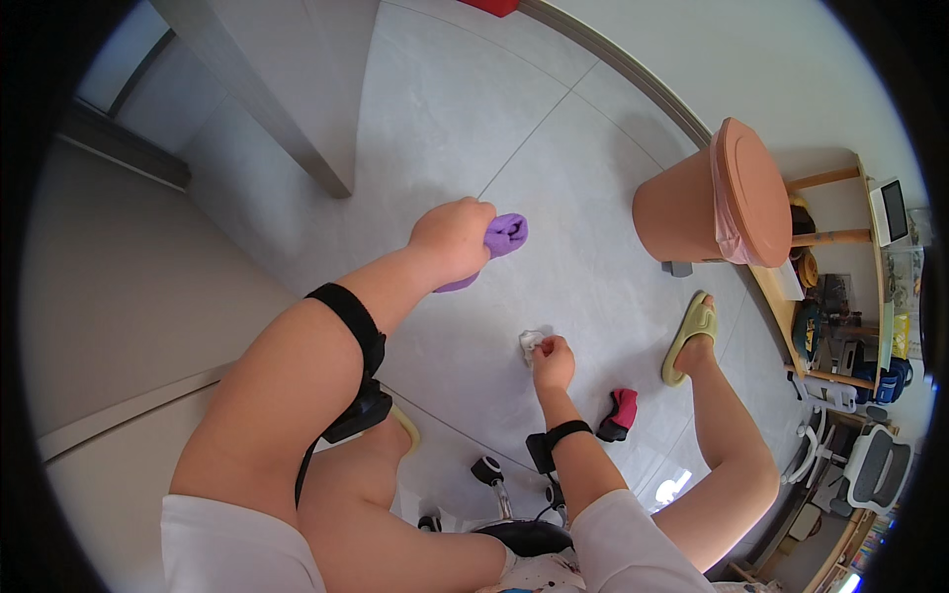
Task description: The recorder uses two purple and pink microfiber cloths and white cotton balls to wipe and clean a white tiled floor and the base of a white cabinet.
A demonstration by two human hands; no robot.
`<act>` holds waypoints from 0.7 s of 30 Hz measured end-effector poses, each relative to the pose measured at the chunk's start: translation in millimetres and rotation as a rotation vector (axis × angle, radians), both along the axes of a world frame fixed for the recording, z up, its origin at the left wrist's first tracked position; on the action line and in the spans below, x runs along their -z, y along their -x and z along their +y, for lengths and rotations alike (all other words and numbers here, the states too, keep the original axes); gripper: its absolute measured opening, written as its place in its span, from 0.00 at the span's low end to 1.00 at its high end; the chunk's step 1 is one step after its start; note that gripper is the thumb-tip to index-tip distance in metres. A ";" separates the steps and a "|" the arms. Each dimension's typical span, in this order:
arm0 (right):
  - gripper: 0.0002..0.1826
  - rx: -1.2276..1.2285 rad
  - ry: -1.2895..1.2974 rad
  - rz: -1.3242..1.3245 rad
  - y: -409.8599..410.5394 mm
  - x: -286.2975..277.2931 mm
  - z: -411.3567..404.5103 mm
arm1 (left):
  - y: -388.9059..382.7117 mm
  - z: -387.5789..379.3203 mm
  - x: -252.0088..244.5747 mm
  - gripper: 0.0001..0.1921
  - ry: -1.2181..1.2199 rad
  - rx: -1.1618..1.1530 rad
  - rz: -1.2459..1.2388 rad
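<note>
My left hand is closed around a rolled purple cloth, whose coiled end sticks out past the fingers. More of the purple fabric shows beneath the palm. Lower down and to the right, my right hand pinches a crumpled white tissue between thumb and fingertips. The tissue is at or just above the grey floor tiles; I cannot tell whether it touches them. A folded red and black fabric item lies on the floor to the right of my right forearm.
A lidded orange-pink trash bin with a liner stands by the wall. Beside it is a wooden shelf unit holding various items. A pale cabinet panel rises at left. Below me are chair casters; my slippered foot is at right.
</note>
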State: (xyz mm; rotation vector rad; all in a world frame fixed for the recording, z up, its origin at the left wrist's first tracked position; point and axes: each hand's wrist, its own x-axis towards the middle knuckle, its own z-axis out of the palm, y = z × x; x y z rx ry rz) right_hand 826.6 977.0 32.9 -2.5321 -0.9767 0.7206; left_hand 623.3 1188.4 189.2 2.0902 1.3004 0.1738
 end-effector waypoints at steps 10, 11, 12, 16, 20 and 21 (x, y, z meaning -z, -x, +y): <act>0.12 -0.354 -0.082 -0.244 39.7 2.5 24.9 | -2.7 6.3 -2.1 0.12 -0.018 -0.012 0.016; 0.11 -0.427 -0.025 -0.210 46.0 3.4 37.4 | -1.1 5.9 -4.4 0.12 -0.010 -0.021 0.000; 0.12 -0.501 0.032 -0.177 53.2 3.8 48.8 | 0.6 4.6 -4.7 0.12 -0.001 -0.031 -0.017; 0.11 -0.622 -0.067 -0.055 82.6 5.9 84.6 | 6.5 3.9 -4.2 0.11 0.018 -0.067 -0.010; 0.13 -0.748 -0.155 0.095 94.1 11.7 103.4 | 10.8 3.5 -3.1 0.10 0.016 -0.080 0.016; 0.15 -0.768 -0.079 0.162 96.6 12.2 103.8 | 13.0 1.2 0.2 0.11 0.016 -0.097 0.002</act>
